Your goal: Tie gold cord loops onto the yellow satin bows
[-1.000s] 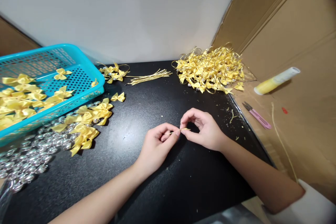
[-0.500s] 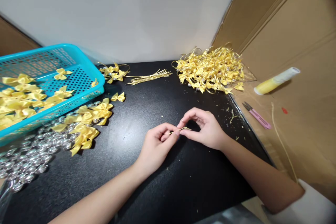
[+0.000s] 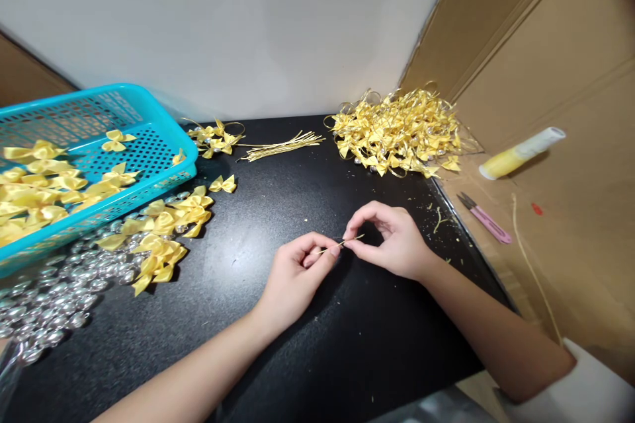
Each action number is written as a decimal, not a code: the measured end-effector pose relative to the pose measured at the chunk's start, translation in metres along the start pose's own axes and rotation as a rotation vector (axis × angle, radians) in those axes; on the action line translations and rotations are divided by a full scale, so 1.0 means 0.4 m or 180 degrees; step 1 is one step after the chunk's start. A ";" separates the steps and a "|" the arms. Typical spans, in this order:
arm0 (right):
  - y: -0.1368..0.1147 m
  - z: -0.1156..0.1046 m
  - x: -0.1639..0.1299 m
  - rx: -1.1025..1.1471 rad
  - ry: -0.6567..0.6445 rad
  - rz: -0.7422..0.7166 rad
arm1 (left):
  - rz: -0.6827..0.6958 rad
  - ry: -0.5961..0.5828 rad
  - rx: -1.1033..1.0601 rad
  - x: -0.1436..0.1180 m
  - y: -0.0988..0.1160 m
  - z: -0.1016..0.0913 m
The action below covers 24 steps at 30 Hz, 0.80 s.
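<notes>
Over the middle of the black table, my left hand pinches a thin gold cord between thumb and forefinger. Close beside it, my right hand pinches the same cord with thumb and fingertips, and a short end sticks out past them. The two sets of fingertips nearly touch. Beyond my hands lies a bundle of similar gold cords. Fine detail of the cord between my fingers is too small to make out.
At left stands a blue basket of yellow bows, beside silver beads and loose bows. Finished-looking bow loops are heaped at the back right. Pink-handled snips and a tube lie on cardboard at right.
My right fingertips have shifted slightly along the cord. The looped bit seen near them before now shows as a straighter end. My left hand stays in place.
</notes>
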State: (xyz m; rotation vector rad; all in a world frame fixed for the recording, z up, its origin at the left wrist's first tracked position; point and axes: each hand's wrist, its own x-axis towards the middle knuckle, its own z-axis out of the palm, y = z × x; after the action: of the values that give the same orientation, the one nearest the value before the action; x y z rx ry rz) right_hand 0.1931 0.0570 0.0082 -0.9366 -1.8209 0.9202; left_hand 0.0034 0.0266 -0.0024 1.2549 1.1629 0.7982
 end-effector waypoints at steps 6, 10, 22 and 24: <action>0.006 0.000 -0.001 -0.0085 0.0027 -0.0256 | -0.0008 0.0016 -0.0014 0.002 0.000 0.001; 0.007 0.001 -0.001 -0.0146 -0.0079 -0.0188 | 0.0000 0.0030 -0.0001 0.003 0.002 0.001; 0.002 0.003 -0.004 -0.0430 -0.0204 -0.0227 | -0.0007 0.0122 -0.0036 0.001 0.003 0.002; 0.005 0.003 -0.006 -0.0449 -0.0122 -0.0252 | -0.0012 0.0130 -0.0060 0.001 0.001 0.002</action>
State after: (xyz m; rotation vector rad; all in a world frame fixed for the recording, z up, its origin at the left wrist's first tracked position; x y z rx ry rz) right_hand 0.1931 0.0555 0.0053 -0.9315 -1.9615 0.7738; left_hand 0.0044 0.0267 -0.0022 1.2256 1.1877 0.8336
